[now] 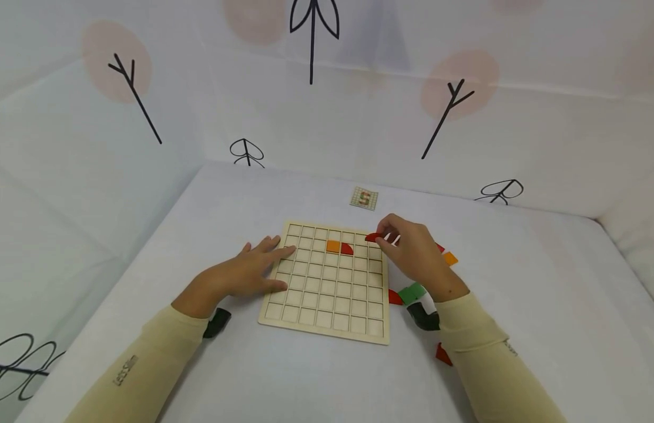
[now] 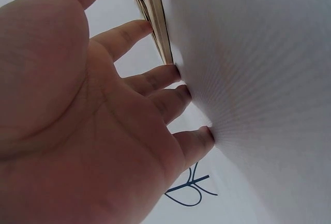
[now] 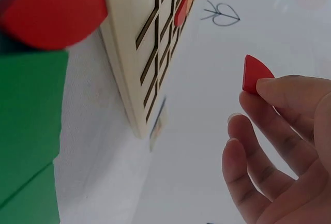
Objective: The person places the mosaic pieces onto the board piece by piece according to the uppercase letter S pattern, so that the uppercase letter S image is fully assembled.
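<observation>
A pale wooden grid board [image 1: 327, 288] lies on the white cloth. My left hand [image 1: 247, 273] rests at its left edge with fingers spread; in the left wrist view the fingertips [image 2: 173, 73] reach the cloth and the board's side. Over the board's upper right squares, my right hand [image 1: 413, 249] pinches a red quarter-circle tile [image 3: 254, 73] between thumb and index finger. The other fingers of that hand are loosely bent. An orange square tile [image 1: 333, 246] and another red quarter-circle tile [image 1: 347, 249] sit side by side in the grid's upper part.
Behind the board lies a small pattern card [image 1: 364, 198]. Loose tiles lie right of the board: green ones [image 1: 412, 293], a red one [image 1: 395, 297] beside them, an orange one [image 1: 450, 258] past the right hand and a red one [image 1: 443, 355] near the right sleeve.
</observation>
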The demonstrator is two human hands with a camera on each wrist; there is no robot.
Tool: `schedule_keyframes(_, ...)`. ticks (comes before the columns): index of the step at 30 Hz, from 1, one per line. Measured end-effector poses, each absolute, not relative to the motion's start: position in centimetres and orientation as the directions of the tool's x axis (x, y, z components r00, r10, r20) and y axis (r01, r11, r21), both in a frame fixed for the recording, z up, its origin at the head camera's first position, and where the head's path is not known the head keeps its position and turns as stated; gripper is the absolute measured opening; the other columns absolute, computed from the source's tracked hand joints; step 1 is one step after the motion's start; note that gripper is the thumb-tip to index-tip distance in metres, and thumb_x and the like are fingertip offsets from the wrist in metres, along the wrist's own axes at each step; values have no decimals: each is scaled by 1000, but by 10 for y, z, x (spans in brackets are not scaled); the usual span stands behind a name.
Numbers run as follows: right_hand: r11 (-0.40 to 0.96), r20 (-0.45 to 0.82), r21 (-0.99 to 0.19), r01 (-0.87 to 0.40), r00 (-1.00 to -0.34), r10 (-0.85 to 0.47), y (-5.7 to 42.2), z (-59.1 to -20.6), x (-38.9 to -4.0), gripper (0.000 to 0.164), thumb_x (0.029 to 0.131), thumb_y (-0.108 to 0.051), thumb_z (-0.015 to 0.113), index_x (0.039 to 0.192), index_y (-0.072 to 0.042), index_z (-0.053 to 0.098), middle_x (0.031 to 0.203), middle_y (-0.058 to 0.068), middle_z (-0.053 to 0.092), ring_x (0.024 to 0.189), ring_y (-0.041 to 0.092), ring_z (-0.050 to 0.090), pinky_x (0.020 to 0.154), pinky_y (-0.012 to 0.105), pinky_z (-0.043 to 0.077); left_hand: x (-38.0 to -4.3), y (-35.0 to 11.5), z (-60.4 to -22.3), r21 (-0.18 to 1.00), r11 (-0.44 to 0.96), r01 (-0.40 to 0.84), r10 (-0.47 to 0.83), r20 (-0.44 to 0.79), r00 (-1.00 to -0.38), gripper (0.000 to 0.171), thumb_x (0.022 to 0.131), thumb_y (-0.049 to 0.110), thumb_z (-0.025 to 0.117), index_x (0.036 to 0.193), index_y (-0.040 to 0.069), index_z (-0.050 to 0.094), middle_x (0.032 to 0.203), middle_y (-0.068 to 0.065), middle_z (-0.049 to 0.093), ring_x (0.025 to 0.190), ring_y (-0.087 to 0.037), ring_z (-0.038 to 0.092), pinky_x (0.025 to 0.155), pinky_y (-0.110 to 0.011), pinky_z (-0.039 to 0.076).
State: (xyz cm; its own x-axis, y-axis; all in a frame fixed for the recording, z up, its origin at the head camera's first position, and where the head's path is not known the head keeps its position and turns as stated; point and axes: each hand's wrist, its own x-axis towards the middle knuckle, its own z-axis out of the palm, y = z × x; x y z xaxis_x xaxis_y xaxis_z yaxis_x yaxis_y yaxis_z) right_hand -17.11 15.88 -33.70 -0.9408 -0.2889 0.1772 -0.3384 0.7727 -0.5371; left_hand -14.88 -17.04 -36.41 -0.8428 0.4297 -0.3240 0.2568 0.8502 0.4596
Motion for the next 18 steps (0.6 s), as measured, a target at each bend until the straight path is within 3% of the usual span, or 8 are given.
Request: schedule_keyframes(18,715,223,-563,-414,-909,-351,123,-332,-171,11,93,-11,70,102,-9,64,92,4,73,81,18,66,66,29,54,-149,-169,-365,444,858,258,422,-325,-846,82,93,45,69,160,29,25,170,-11,7,158,-30,1,126,-56,0)
